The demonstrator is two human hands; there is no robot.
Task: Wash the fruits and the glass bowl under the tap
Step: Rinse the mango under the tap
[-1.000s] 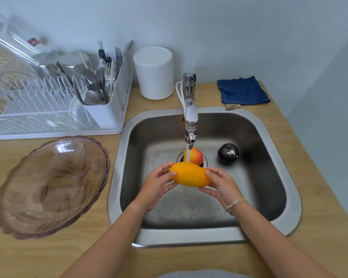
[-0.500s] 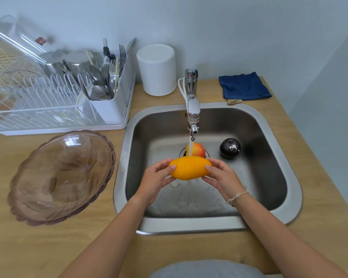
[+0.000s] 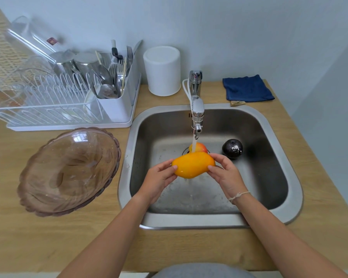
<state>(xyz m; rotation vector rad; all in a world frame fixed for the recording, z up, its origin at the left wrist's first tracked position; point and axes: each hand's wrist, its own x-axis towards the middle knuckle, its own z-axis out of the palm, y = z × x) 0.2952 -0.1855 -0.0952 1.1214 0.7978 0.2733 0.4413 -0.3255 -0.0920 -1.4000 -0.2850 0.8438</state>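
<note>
An orange mango (image 3: 192,164) is held over the steel sink (image 3: 293,189) under the running stream from the tap (image 3: 197,109). My left hand (image 3: 159,179) grips its left end and my right hand (image 3: 226,175) grips its right end. Behind the mango a red-yellow apple (image 3: 200,147) sits on the drain, partly hidden. A dark purple round fruit (image 3: 232,148) lies on the sink floor to the right. The tinted glass bowl (image 3: 68,171) stands on the wooden counter left of the sink.
A white dish rack (image 3: 54,109) with cutlery and steel cups stands at the back left. A white canister (image 3: 162,71) is behind the sink, and a folded blue cloth (image 3: 247,88) lies at the back right. A wall runs along the right side.
The view has shifted slightly. Both hands still hold the mango under the water, and its right end has tipped up a little.
</note>
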